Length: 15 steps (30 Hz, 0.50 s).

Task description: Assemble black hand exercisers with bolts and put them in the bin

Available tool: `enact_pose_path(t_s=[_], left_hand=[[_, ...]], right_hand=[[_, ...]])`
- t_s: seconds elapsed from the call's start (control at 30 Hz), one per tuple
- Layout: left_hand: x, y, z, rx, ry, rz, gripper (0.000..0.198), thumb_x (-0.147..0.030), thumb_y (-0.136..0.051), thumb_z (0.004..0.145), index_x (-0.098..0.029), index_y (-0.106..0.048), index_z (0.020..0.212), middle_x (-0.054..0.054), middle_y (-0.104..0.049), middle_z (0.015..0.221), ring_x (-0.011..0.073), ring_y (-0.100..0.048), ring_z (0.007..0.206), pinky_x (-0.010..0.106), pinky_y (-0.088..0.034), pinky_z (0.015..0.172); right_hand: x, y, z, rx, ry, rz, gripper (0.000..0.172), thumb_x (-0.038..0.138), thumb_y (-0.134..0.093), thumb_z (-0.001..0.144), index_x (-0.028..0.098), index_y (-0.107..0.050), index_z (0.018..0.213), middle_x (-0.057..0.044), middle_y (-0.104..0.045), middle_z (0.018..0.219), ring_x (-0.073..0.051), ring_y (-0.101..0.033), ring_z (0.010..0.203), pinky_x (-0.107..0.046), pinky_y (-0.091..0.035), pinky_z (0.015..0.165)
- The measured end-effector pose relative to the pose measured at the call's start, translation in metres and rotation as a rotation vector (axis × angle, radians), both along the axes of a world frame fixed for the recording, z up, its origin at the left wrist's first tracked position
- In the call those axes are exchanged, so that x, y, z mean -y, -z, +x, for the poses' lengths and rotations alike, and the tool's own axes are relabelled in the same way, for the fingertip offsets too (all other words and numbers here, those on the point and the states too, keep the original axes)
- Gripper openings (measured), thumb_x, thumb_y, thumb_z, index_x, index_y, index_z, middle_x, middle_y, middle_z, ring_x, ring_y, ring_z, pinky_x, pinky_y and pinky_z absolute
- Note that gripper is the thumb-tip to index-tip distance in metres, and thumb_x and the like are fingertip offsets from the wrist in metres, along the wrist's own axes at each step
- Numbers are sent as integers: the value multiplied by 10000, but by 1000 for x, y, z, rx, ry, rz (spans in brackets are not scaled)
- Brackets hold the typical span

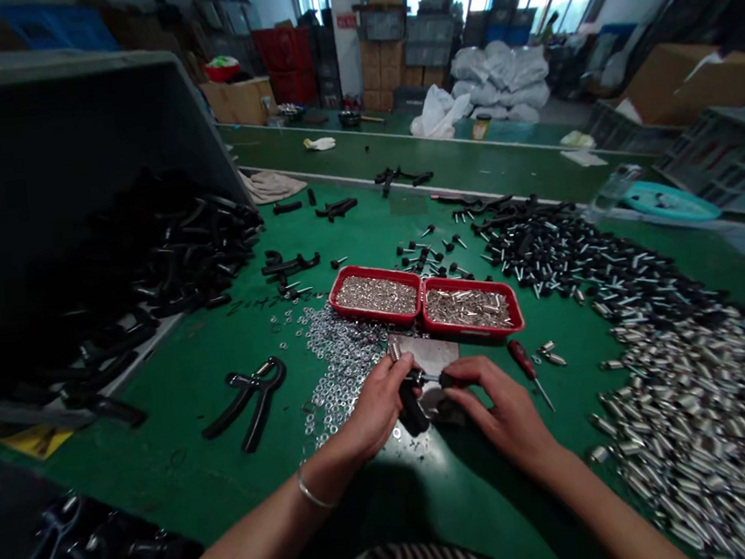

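Near the middle of the green table, my left hand (378,406) is closed around a black handle part (414,409) with a metal spring at its upper end. My right hand (499,403) pinches the black knob (446,380) of a screw whose metal shaft points left into that part. Under and behind both hands lies a metal plate (429,350). Two red trays (422,297) of small metal pieces stand just beyond it. A red screwdriver (522,360) lies right of my right hand. An assembled black hand grip (249,401) rests to the left.
Loose nuts (338,371) spread left of my hands. Black-knobbed screws (561,252) and metal springs (707,405) are heaped on the right. A large grey bin (209,128) of black handles is at the left, with more grips (89,553) at bottom left.
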<state>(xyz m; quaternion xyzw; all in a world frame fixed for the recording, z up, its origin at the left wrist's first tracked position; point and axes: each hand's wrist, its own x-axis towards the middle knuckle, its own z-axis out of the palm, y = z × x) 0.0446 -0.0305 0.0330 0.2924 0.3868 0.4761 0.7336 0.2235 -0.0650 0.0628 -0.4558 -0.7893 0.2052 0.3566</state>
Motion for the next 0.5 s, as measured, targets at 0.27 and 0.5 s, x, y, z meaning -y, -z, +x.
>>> enact_pose_path(t_s=[0.27,0.5], left_hand=[[17,-12,-18,-228,8,175,365,-535,-576,874,-178,-582,954,17,-591,867,142,-557,767,251,-470,708],[14,-18,-30,-676,-31,442,275,-452,-481,945,-188,-547,904,0,-578,827,158,-539,788,272,-427,764]], right_hand=[[8,17,-25,-108,51,-18,112,244,-546,951,223,-571,1057,-71,-645,977,-210,-624,916,-356,-517,832],[5,14,-47,-453,94,-524,285,490,-499,941,214,-523,874,18,-580,712,-148,-568,593,-291,-496,600]])
